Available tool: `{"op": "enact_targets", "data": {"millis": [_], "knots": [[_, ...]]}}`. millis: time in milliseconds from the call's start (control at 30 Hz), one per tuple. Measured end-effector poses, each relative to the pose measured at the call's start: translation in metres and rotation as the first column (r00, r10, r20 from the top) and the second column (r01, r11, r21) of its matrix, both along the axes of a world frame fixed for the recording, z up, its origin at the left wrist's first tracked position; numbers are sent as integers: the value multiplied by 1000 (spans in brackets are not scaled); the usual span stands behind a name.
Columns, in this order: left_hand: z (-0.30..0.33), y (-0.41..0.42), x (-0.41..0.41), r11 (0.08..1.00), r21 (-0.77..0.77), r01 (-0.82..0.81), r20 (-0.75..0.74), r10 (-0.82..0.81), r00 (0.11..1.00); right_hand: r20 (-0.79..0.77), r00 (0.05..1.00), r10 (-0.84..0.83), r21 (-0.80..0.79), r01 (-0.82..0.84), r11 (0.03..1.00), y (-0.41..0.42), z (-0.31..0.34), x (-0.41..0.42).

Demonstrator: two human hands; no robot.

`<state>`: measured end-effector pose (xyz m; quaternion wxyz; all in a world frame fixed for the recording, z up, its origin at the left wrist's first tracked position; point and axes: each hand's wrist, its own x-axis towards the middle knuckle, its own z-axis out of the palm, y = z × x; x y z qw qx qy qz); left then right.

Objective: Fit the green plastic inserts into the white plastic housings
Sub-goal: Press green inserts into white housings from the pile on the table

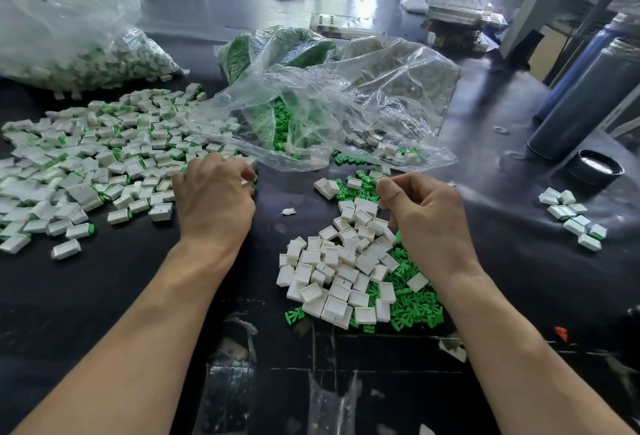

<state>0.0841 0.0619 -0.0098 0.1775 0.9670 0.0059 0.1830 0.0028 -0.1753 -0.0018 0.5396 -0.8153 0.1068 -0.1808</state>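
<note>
1. Nearest on the black worktable (104,313), a heap of empty white housings (332,271) lies over a scatter of loose green inserts (412,306), just ahead of the right forearm.
2. The right hand (426,212) hovers over the far edge of that heap, fingers curled down and thumb pressed toward the fingertips; whether it pinches a piece cannot be told.
3. The left hand (214,195) rests knuckles-up at the near right edge of the assembled pile, fingers curled under; a bit of green shows at its fingertips, but what it grips cannot be told.
4. The wide pile of assembled housings (104,157), white with green showing at one end, spreads across the left of the table.
5. A small cluster of similar pieces (571,216) sits well apart to the right, near a black round lid (595,167).
6. Beyond the hands, an open clear plastic bag (346,102) spills green inserts and some housings.
7. Far left, a fuller bag of pieces (69,36); far right, dark cylindrical bottles (588,102).
</note>
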Motion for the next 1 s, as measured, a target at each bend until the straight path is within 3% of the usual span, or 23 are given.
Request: {"op": "enact_targets", "data": {"millis": [200, 300, 400, 767, 1000], "knots": [[3, -5, -2, 995, -70, 66, 89, -60, 994, -33, 999, -40, -65, 38, 997, -10, 1, 1], [7, -14, -10, 948, -214, 234, 108, -215, 971, -72, 994, -79, -186, 65, 980, -19, 1, 3], [6, -23, -20, 876, -335, 347, 23, -361, 932, -128, 985, -114, -301, 71, 951, -28, 2, 5], [2, -47, -35, 749, -206, 630, -210, -663, 719, -234, 972, 2, -567, -138, 812, -21, -5, 19], [-1, -47, -35, 746, -300, 595, -119, -648, 753, -198, 979, 36, -606, -152, 781, -20, -8, 24]]}}
